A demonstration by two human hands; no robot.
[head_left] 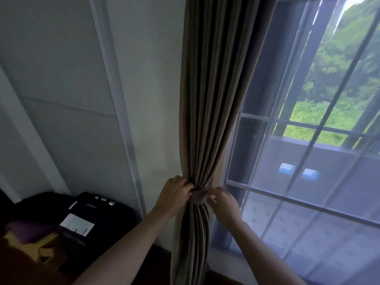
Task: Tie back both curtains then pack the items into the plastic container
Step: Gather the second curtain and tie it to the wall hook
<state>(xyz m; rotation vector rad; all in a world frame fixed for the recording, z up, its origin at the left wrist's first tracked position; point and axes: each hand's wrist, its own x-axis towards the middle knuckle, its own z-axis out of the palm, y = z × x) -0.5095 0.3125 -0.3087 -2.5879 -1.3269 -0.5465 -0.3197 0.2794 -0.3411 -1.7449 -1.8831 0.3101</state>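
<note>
A brown pleated curtain [213,95] hangs gathered into a tight bundle beside the window. A tieback band [199,196] of the same brown cloth wraps around the bundle at waist height. My left hand [175,192] grips the band and the curtain's left side. My right hand [223,200] pinches the band's right end with its fingertips. No second curtain and no plastic container are in view.
A large window [308,140] with white bars fills the right side, with greenery outside. A white panelled wall [82,99] stands to the left. A black suitcase [92,219] with a white label lies on the floor at lower left, next to purple and yellow cloth [28,233].
</note>
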